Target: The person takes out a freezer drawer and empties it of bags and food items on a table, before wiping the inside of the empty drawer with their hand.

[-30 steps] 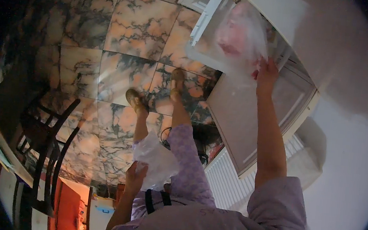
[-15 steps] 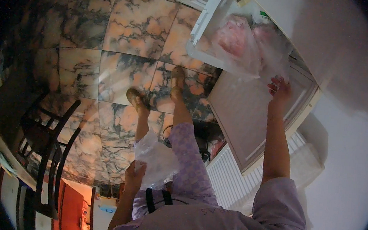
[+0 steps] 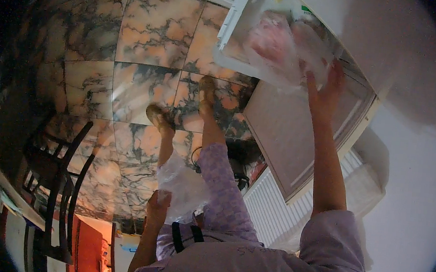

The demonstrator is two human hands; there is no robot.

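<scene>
My left hand (image 3: 158, 206) is closed on the edge of a clear plastic bag (image 3: 186, 187), which hangs crumpled in front of my legs. Far to the right, my right hand (image 3: 327, 86) reaches out with its fingers spread, at the near side of a translucent bag (image 3: 311, 46). Its fingertips overlap that bag in the picture; whether they touch it I cannot tell. Beside this lies another translucent bag (image 3: 272, 39) with pinkish contents that I cannot make out. Both bags rest at a white open-topped bin or drawer (image 3: 230, 58).
Below the bags is a pale panelled surface (image 3: 289, 126), with a white ribbed panel (image 3: 269, 205) nearer me. A white wall (image 3: 417, 169) rises at right. A dark wooden chair (image 3: 63, 184) stands on the marbled tile floor (image 3: 152, 32) at left.
My right hand has moved farther out toward the bags, and its fingers have gone from curled to spread. The left hand keeps its hold on the clear bag. The whole view has shifted slightly.
</scene>
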